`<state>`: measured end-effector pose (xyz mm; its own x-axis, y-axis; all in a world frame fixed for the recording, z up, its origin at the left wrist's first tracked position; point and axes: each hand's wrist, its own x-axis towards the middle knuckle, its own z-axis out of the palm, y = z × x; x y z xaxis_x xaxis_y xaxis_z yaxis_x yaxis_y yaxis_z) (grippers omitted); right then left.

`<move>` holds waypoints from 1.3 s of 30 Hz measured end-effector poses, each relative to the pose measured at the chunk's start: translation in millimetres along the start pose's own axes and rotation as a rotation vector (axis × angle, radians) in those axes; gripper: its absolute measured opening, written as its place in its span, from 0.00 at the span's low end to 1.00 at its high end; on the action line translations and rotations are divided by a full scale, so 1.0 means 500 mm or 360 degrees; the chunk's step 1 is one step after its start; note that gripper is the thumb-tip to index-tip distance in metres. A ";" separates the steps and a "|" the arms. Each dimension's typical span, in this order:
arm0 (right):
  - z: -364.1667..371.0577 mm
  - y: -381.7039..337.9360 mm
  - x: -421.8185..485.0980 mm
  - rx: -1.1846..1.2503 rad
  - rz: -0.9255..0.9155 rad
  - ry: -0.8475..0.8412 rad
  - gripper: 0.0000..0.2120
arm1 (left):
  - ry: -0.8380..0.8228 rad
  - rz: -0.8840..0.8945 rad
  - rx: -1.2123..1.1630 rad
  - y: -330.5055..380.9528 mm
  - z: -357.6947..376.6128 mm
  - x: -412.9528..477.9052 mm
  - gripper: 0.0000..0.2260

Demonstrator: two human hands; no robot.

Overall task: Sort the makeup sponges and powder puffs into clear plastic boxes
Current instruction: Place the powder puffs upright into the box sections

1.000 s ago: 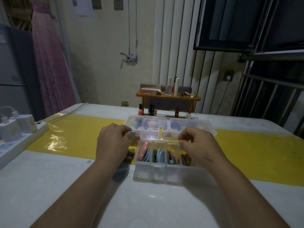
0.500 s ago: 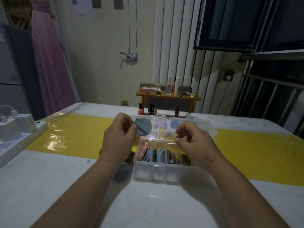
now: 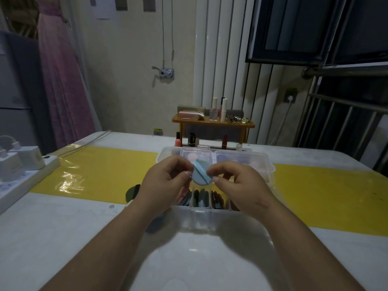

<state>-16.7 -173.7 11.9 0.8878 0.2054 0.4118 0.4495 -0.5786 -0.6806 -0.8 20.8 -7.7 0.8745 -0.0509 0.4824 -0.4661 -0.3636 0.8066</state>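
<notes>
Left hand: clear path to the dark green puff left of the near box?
Likely yes, once freed: left hand pinches the blue puff with the right hand, but the dark green puff lies uncovered beside its wrist.

Left hand [image 3: 168, 181] and right hand [image 3: 239, 185], pinching a blue puff [image 3: 200, 173], hang over the near clear box [image 3: 199, 217]. Just behind stands the far clear box [image 3: 241, 158] — lipsticks [image 3: 224, 141] line the far edge. Dark puffs [image 3: 131, 193] lie left of the near box; a power strip [image 3: 25, 177] fills the left edge. Bare desk [image 3: 327, 192] runs right and near.
</notes>
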 end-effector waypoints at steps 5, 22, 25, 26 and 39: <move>-0.025 0.013 0.005 0.0127 0.0065 0.0360 0.09 | 0.0003 -0.0041 0.0017 -0.002 -0.002 -0.003 0.10; -0.039 0.035 0.003 -0.0256 0.0392 -0.0009 0.09 | 0.0165 0.0048 0.0052 -0.015 -0.012 0.006 0.15; -0.041 0.035 0.005 -0.0280 0.0344 0.0081 0.09 | 0.0181 0.0039 0.0079 -0.017 -0.014 0.007 0.16; -0.040 0.035 0.005 -0.0274 0.0343 0.0085 0.09 | 0.0178 0.0033 0.0079 -0.016 -0.014 0.007 0.16; -0.033 0.028 0.005 -0.0593 0.0506 -0.0227 0.09 | 0.0371 -0.0165 0.0090 -0.028 -0.037 0.019 0.15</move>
<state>-10.1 -194.5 13.5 0.9913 0.0641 0.1152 0.1125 -0.8669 -0.4856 11.8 42.5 -8.1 0.8594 0.2027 0.4693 -0.3618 -0.4075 0.8385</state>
